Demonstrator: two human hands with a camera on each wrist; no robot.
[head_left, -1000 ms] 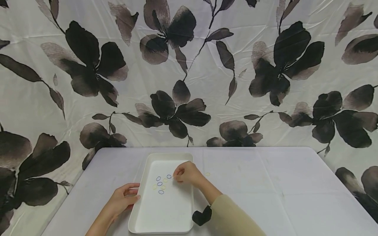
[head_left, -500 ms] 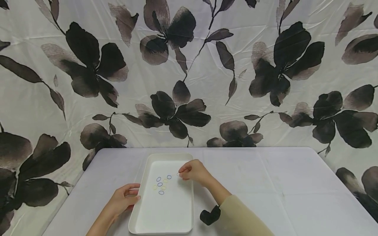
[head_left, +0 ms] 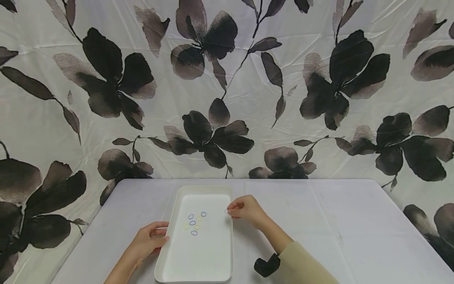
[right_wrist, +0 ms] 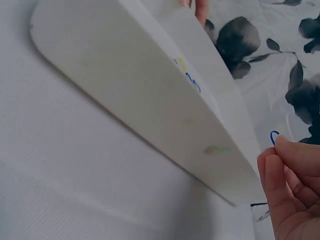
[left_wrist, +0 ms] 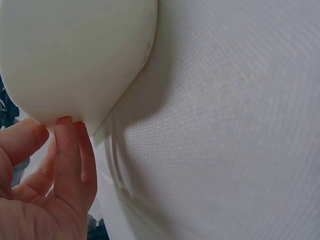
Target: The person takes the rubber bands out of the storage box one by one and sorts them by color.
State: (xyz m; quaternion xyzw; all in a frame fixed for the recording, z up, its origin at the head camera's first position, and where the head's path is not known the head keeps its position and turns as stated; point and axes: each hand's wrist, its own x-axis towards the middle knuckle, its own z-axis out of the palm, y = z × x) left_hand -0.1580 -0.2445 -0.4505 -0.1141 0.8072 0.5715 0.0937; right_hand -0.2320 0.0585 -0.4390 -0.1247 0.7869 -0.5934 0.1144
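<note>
A white tray lies on the table, and thin small rings are spread over its far half. Several are blue; others are pale yellow. At the tray's left edge my left hand holds the rim between thumb and fingers; the left wrist view shows those fingers against the tray wall. My right hand hovers over the tray's right rim. Between its thumb and index finger it pinches one blue ring, which sticks out past the fingertips in the right wrist view.
A white cloth covers the table, which stretches right of the tray. Behind it hangs a curtain with dark flowers. A black heart-shaped piece sits by the right sleeve cuff.
My right hand has moved right with the pinched ring, from above the loose rings to the tray's right rim. It now covers where a yellow ring lay on the table. The left hand stays put.
</note>
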